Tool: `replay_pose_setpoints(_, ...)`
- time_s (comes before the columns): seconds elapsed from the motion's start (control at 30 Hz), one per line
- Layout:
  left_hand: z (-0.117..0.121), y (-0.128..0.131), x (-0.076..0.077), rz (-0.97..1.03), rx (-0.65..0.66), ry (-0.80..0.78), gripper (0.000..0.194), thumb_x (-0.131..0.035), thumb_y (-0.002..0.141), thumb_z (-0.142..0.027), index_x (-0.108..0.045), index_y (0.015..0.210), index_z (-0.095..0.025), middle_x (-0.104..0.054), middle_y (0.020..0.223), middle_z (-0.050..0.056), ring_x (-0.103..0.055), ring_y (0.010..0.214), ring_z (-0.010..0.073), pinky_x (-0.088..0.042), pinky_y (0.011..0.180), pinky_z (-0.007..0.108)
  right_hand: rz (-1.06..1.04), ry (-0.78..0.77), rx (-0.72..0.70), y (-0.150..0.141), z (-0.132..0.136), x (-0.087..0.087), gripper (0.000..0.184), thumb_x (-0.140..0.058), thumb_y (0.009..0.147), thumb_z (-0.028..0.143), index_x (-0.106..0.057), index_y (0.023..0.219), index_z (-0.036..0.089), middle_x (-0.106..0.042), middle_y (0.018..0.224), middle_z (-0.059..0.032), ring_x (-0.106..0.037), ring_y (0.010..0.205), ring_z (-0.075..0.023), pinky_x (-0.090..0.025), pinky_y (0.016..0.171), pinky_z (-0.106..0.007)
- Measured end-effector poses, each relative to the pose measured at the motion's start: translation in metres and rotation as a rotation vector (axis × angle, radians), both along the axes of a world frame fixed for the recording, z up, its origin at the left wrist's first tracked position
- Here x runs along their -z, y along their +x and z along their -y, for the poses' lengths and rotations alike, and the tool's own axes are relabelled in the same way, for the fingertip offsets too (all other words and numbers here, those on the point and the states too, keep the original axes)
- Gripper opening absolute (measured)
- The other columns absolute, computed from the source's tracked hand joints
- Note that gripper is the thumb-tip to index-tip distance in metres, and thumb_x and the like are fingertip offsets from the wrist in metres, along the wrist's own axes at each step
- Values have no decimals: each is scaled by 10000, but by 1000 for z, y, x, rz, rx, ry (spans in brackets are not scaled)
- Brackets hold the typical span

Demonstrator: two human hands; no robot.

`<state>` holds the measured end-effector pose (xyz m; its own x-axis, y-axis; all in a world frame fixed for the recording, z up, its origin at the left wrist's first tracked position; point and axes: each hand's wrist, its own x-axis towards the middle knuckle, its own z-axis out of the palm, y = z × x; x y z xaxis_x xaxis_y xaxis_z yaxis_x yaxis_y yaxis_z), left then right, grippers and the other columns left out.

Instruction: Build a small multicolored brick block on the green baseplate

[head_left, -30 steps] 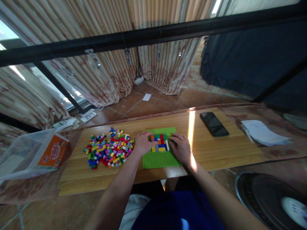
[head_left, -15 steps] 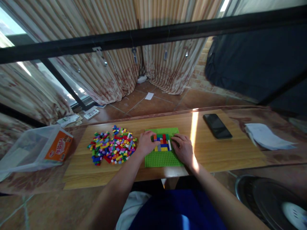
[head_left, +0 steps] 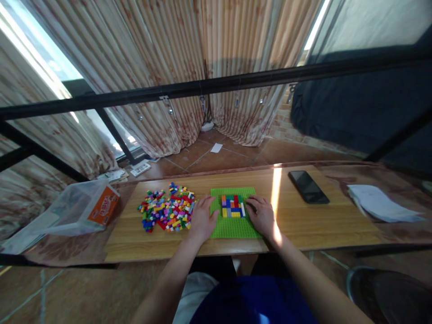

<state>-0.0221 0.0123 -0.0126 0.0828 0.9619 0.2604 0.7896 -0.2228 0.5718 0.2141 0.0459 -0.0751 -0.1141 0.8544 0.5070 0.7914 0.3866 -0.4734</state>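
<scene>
A green baseplate (head_left: 232, 230) lies on the wooden board, bearing a compact patch of coloured bricks (head_left: 232, 206) in red, blue, yellow, orange, green and white. My left hand (head_left: 203, 219) rests over the plate's left edge, its thumb and fingers apart and nothing between them. At the plate's right edge is my right hand (head_left: 262, 217), fingers loosely bent close beside the white brick at the patch's right side. No brick shows in its fingers. Left of my left hand spreads a heap of loose bricks (head_left: 172, 209) in many colours.
A black phone (head_left: 308, 186) lies on the wooden board (head_left: 337, 225) to the right, with white papers (head_left: 381, 203) beyond it. At the left stands a clear plastic box (head_left: 76, 207) with an orange label. A black metal bar (head_left: 219, 85) crosses ahead, before curtains.
My left hand has drawn back left from the brick patch and opened. My right hand stays near the patch's right side. The whole view has tilted upward.
</scene>
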Motion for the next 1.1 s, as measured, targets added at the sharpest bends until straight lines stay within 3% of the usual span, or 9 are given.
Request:
replay_pose_setpoints(0.27, 48, -88, 5, 105, -417, 60, 270, -538, 852, -299, -631, 1095, -227, -670, 1162, 67, -593, 1135, 227, -439, 1046, 397, -11, 24, -17, 3, 0, 5, 256, -517, 905, 336, -722, 993, 210, -681, 1084, -107, -590, 1015, -273, -487, 881, -468)
replay_pose_setpoints(0.43, 64, -141, 6, 103, -736, -10, 292, -538, 829, -275, -635, 1095, -206, -683, 1134, 85, -627, 1094, 236, -486, 984, 385, 32, 34, -20, 8, -3, 15, 287, -502, 910, 378, -716, 992, 205, -685, 1083, -108, -601, 1014, -277, -489, 877, -463)
replay_pose_setpoints(0.53, 67, -161, 7, 105, -854, -42, 310, -540, 825, -258, -633, 1111, -181, -684, 1136, 110, -636, 1086, 241, -491, 973, 388, 58, 56, -28, 11, -5, 18, 299, -495, 906, 396, -715, 981, 208, -687, 1087, -105, -611, 984, -271, -492, 875, -458)
replay_pose_setpoints(0.77, 54, -177, 16, 60, -901, -107, 329, -537, 828, -225, -623, 1138, -154, -683, 1155, 134, -641, 1090, 244, -505, 936, 382, 86, 70, -40, 13, -5, 19, 331, -464, 907, 430, -708, 982, 219, -693, 1072, -104, -624, 974, -274, -492, 880, -460)
replay_pose_setpoints(1.1, 29, -188, 13, 31, -891, -155, 322, -549, 803, -212, -659, 1100, -154, -738, 936, 109, -685, 927, 255, -506, 836, 361, 97, 67, -34, 16, -6, 23, 367, -454, 913, 463, -712, 981, 210, -694, 1084, -107, -629, 993, -284, -495, 879, -457)
